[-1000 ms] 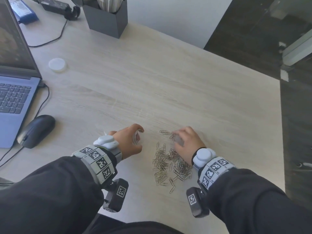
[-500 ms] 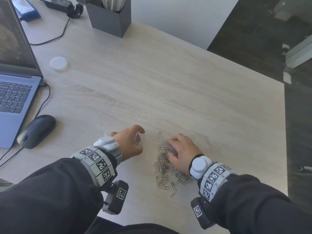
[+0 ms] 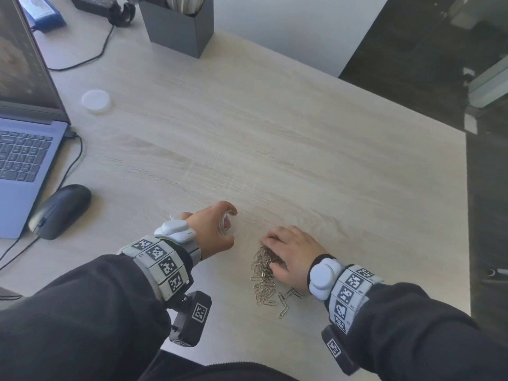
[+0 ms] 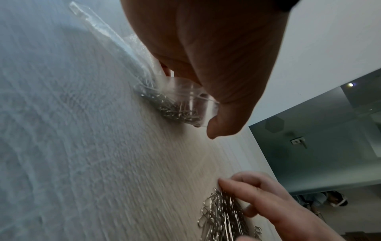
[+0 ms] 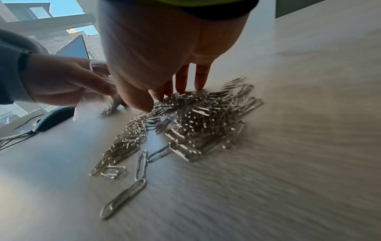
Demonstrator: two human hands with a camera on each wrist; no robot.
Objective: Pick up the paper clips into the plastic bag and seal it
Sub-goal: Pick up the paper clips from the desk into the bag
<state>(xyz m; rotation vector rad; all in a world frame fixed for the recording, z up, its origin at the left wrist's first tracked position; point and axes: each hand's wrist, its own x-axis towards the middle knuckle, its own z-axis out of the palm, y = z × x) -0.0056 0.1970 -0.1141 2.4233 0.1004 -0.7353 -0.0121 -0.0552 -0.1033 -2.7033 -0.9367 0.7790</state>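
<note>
1. Head view: a wooden desk (image 3: pixel 275 133) bears everything.
2. Left hand (image 3: pixel 211 232) grasps the clear plastic bag (image 4: pixel 185 97), its mouth open, some clips inside.
3. Right hand (image 3: pixel 291 251), fingers extended, presses onto the paper clips (image 5: pixel 195 122) heaped just beside the bag.

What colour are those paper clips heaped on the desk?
Silvery metal; the paper clips show best in the right wrist view.

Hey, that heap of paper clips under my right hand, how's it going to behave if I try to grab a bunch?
The paper clips lie loose and crisscrossed, so a pinch probably lifts a tangled clump while some drop off. They look thin and smooth on the table, so strays will likely slide, not roll. The right hand rests fingertips on the heap.
</note>
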